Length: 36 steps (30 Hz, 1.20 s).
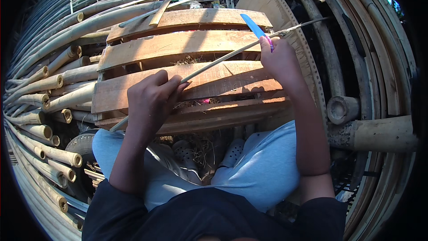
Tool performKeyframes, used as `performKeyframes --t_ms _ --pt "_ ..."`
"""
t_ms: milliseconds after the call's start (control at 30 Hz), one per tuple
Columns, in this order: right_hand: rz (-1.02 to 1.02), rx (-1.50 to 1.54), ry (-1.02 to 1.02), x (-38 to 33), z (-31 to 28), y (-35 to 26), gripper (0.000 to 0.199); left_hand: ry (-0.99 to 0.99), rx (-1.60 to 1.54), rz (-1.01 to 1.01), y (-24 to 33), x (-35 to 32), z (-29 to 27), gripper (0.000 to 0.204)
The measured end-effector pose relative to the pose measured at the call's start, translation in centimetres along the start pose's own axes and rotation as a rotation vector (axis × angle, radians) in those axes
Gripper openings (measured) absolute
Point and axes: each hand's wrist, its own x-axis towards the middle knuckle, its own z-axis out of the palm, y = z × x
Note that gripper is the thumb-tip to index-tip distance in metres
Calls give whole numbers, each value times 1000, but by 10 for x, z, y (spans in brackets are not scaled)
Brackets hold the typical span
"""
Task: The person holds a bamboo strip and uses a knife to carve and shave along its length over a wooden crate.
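Observation:
A long, thin bamboo strip (223, 58) runs slantwise over a slatted wooden bench (178, 44), its far end to the right and frayed. My left hand (151, 91) is closed around the strip's nearer part, above the bench's front left slats. In my right hand (280, 58) is a knife (253, 25) with a blue blade and a pinkish-purple handle. The blade points up and to the left, beside the strip near its frayed end. My right fingers partly hide the handle and the strip; whether they also grip the strip is unclear.
Stacked bamboo poles (84, 24) fill the left side. Flat bamboo slivers (166, 4) lie across the bench's back edge. A plywood sheet (272, 0) leans along its right side, with thick bamboo lengths (379, 135) farther right. A tyre (80, 145) sits at lower left.

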Motion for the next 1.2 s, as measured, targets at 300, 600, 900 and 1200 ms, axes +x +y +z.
performKeyframes --t_ms 300,600,900,1200 --pt "-158 -26 -36 -28 15 -10 46 -10 -1 13 1 -4 3 12" --pt "-71 53 -174 -32 10 -25 44 -10 12 -4 2 -4 2 13" --pt "-98 104 -159 -21 9 -19 45 0 -19 -13 -2 -2 2 14" --pt "-80 246 -182 -29 19 -35 43 -22 -32 -56 -8 0 1 22"
